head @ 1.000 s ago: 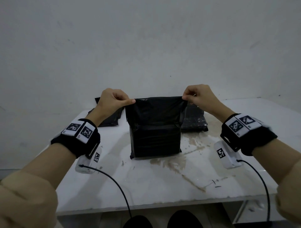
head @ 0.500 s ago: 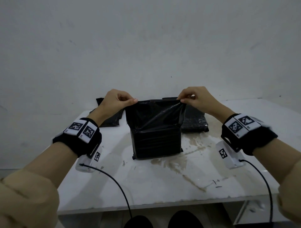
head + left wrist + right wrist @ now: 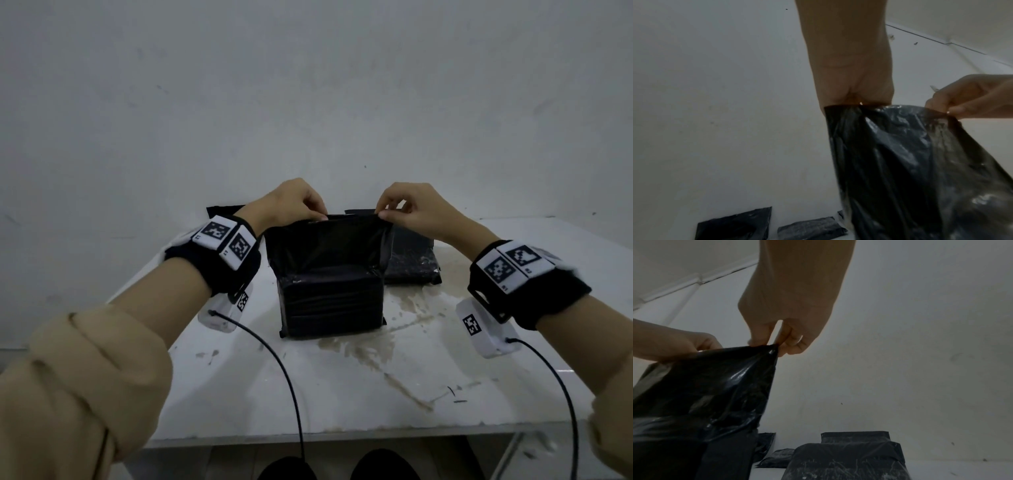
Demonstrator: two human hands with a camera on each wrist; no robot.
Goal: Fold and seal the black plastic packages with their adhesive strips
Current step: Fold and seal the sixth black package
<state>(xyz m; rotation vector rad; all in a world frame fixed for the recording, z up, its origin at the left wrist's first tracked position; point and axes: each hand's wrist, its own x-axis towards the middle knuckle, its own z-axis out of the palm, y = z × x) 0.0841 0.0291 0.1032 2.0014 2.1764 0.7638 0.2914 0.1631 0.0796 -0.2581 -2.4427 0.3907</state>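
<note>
A black plastic package [image 3: 330,294] stands upright in the middle of the white table [image 3: 342,394], its bulky lower half resting on the surface and its loose top flap [image 3: 325,240] held up. My left hand [image 3: 291,205] pinches the flap's upper left corner, and my right hand [image 3: 407,209] pinches the upper right corner. The left wrist view shows my left hand [image 3: 855,91] holding the flap's edge [image 3: 890,146], with the right hand [image 3: 966,97] at the other corner. In the right wrist view my right hand [image 3: 777,340] pinches the glossy flap [image 3: 715,386].
Another black package [image 3: 411,260] lies flat behind and to the right, and one more [image 3: 222,210] lies at the back left by the wall. Brown stains [image 3: 370,346] mark the table in front. Cables [image 3: 284,377] hang from both wrist cameras.
Both hands have drawn closer together at the top of the flap, and the flap's top edge looks narrower and tauter than a second ago. The package's base stayed put.
</note>
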